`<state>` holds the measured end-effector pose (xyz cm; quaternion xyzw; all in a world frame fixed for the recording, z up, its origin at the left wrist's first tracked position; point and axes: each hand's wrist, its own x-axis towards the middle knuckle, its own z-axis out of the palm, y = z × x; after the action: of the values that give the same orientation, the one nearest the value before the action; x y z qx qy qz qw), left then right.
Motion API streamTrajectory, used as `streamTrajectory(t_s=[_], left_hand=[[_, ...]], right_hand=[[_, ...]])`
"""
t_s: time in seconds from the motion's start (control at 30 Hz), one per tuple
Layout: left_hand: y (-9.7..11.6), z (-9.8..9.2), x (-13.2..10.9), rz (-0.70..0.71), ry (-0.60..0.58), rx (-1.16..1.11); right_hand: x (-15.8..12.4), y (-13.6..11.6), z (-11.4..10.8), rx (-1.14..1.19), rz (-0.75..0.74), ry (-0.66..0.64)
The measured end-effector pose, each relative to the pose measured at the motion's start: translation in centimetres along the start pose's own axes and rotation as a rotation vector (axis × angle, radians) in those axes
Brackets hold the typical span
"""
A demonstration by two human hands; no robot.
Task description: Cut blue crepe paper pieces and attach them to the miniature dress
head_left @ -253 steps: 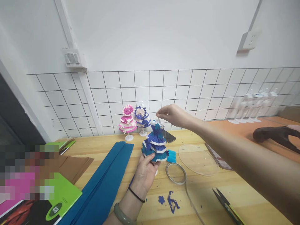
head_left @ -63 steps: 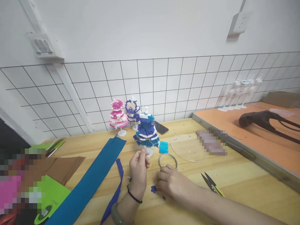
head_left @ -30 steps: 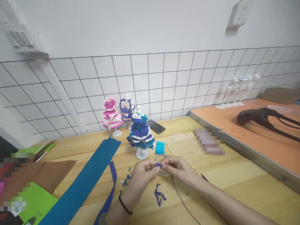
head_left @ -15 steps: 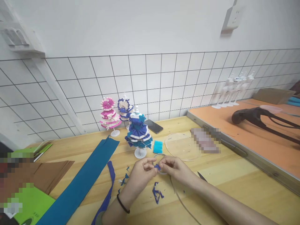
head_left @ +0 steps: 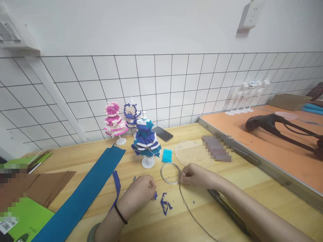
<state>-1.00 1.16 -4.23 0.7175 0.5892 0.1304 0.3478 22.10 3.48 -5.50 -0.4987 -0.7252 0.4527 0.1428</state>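
Observation:
My left hand (head_left: 141,189) is closed above the table, and a small purple paper piece (head_left: 155,195) sticks out from its fingertips. The fingers of my right hand (head_left: 193,175) are pinched together at the right edge of a silvery wire coil (head_left: 162,174), where its loose tail starts; the fingertips partly hide the contact. Cut purple paper scraps (head_left: 165,205) lie between and below the hands. Beyond them stands a small white dress form in a blue, white and teal ruffled paper dress (head_left: 147,138). Under my right forearm rest black-handled scissors (head_left: 228,212), partly covered.
A long teal paper strip (head_left: 83,191) and a purple strip (head_left: 116,185) lie left. Behind are a pink dress model (head_left: 114,119), a phone (head_left: 164,133), a bright blue pleated piece (head_left: 167,155) and a clear round sheet (head_left: 193,154). A raised orange board (head_left: 227,126) borders the right.
My hands have moved apart. The left went left and down with the purple paper piece; the right let go of that piece and shifted right to the coil's edge. The view turned slightly.

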Motion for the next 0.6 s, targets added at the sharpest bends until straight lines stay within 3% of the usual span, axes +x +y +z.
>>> streamTrajectory(t_s=[0.23,0.43,0.6], left_hand=[[0.6,0.0,-0.5,0.022,0.073,0.095],[0.2,-0.9,-0.1,0.029,0.070,0.112],[1.5,-1.1,-0.4,0.100,0.114,0.069]], right_hand=[[-1.5,-0.5,0.7,-0.063,0.186,-0.404],[-1.2,-0.1,1.4,-0.059,0.219,-0.505],[-0.9,-0.2,1.3,-0.027,0.242,-0.544]])
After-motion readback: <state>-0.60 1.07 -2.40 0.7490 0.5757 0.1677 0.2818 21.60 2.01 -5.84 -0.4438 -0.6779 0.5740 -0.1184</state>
